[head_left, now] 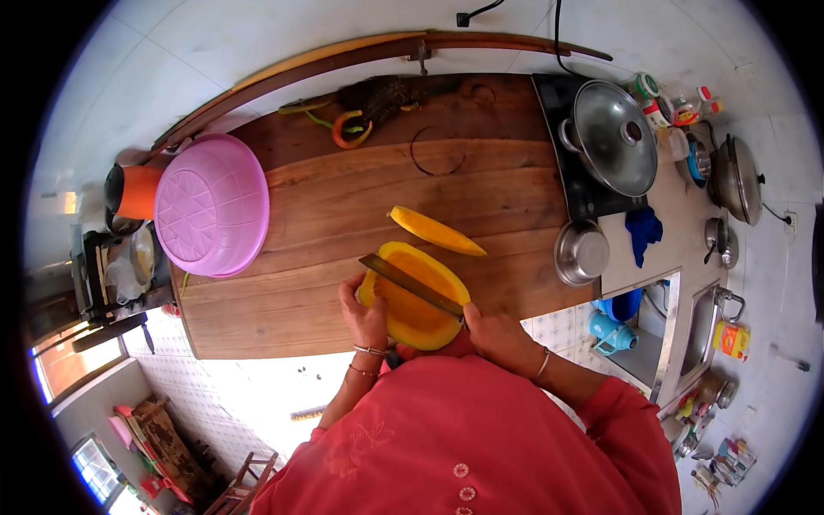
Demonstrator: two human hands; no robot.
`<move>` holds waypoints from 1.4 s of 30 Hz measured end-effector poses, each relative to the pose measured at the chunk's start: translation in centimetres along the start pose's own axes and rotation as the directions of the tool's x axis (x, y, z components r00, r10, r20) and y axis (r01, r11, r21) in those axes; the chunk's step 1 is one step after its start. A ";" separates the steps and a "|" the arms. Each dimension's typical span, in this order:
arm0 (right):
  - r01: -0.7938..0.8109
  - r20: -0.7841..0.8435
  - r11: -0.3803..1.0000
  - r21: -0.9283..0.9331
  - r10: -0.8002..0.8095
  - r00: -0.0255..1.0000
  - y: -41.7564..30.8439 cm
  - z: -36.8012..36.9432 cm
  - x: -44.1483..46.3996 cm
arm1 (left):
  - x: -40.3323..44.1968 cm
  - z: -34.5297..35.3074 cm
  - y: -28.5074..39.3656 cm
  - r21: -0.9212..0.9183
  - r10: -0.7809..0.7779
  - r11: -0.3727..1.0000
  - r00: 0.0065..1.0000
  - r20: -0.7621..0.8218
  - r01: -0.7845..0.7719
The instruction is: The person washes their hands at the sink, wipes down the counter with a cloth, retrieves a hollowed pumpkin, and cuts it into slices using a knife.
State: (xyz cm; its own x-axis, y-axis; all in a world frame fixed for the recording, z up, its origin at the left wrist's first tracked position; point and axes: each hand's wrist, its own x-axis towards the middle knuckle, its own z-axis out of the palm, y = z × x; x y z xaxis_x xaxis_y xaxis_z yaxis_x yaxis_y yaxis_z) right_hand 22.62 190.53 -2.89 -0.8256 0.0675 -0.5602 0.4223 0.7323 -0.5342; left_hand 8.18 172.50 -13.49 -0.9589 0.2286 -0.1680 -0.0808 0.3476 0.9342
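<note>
A hollowed pumpkin half (421, 330), yellow-orange inside, lies cut side up near the front edge of the wooden table. My left hand (366, 318) grips its left side, with the thumb over the rim. My right hand (496, 333) is closed around the handle of a knife (410, 283). The blade lies slantwise across the pumpkin's opening, its tip close to my left fingers. Just beyond the pumpkin is a cut pumpkin slice (436, 231), apart from both hands. My right fingers hide most of the handle.
A pink plastic basin (212, 206) rests upside down at the table's left end. Peppers (350, 130) and dark scraps lie at the back. To the right are a lidded pan (613, 137) on a black cooktop, a metal bowl (582, 253) and a blue cloth (643, 233).
</note>
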 end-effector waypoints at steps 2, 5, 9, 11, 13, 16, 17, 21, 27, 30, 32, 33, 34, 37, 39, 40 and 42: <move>-0.007 0.017 1.000 -0.002 0.008 1.000 -0.2 -0.3 0.2 | 0.0 0.1 0.0 -0.002 0.004 1.000 1.000 0.005 -0.004; -0.011 0.025 1.000 -0.018 0.011 1.000 0.1 0.3 0.7 | 0.0 0.1 0.4 0.037 0.040 0.999 0.999 0.011 -0.040; -0.026 0.043 1.000 -0.015 0.026 0.999 -0.2 0.0 1.1 | 0.1 0.1 0.1 0.042 0.064 0.997 0.998 0.001 -0.064; -0.022 0.013 1.000 -0.009 0.023 1.000 0.3 0.9 1.8 | 0.0 0.2 -0.1 0.027 0.077 0.997 0.997 0.004 -0.077; -0.017 -0.017 1.000 -0.004 0.017 1.000 0.9 1.9 2.4 | 0.0 0.1 0.2 0.031 0.061 0.998 0.998 0.016 -0.061; 0.011 -0.050 0.998 -0.063 -0.014 0.999 0.9 2.5 3.8 | 0.1 -0.2 0.4 0.064 0.065 0.996 0.998 0.010 -0.065; -0.010 -0.063 0.999 -0.052 0.007 0.998 1.0 2.5 3.8 | -0.1 0.0 0.4 0.079 0.070 0.994 0.997 0.018 -0.071; 0.026 -0.134 1.000 0.001 -0.026 0.991 1.8 2.6 4.0 | 0.3 0.5 1.6 0.106 0.104 0.989 0.994 0.033 -0.107; 0.070 -0.192 0.996 -0.063 -0.081 0.978 1.3 2.7 3.6 | 0.0 0.3 1.7 0.128 0.198 0.972 0.980 0.018 -0.199; 0.066 -0.219 0.989 -0.129 -0.093 0.971 0.6 2.4 3.9 | -0.7 0.4 1.9 0.217 0.274 0.937 0.961 0.034 -0.275; 0.064 -0.216 0.989 -0.132 -0.092 0.972 1.1 3.3 3.8 | -1.4 0.5 2.0 0.233 0.284 0.931 0.959 0.025 -0.282; 0.054 -0.204 0.989 -0.135 -0.082 0.976 1.2 3.3 3.9 | -1.5 0.6 2.2 0.244 0.283 0.929 0.959 0.019 -0.279; 0.056 -0.205 0.988 -0.144 -0.085 0.975 1.4 3.4 4.2 | -1.4 0.7 2.3 0.239 0.285 0.930 0.958 0.012 -0.280; 0.036 -0.213 0.987 -0.155 -0.069 0.975 1.2 3.6 4.6 | -1.4 0.4 2.2 0.223 0.288 0.933 0.958 0.016 -0.284; 0.071 -0.203 0.979 -0.190 -0.110 0.973 1.0 3.0 4.3 | -1.5 0.5 2.2 0.232 0.294 0.927 0.955 0.035 -0.294; 0.070 -0.202 0.978 -0.197 -0.110 0.973 0.6 2.7 4.4 | -1.9 0.7 2.5 0.226 0.294 0.929 0.955 0.032 -0.293; 0.053 -0.221 0.987 -0.155 -0.086 0.972 -0.4 2.4 4.8 | -2.8 1.2 3.1 0.214 0.305 0.927 0.951 0.049 -0.308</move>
State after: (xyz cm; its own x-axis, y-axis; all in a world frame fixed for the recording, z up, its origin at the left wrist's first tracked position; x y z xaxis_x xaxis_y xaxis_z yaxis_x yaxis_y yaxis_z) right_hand 19.35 188.92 -6.88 -0.9211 0.1518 -0.3585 0.3153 0.8308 -0.4585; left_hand 10.89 173.99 -10.52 -0.9233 0.3683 0.1093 0.2787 0.4463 0.8504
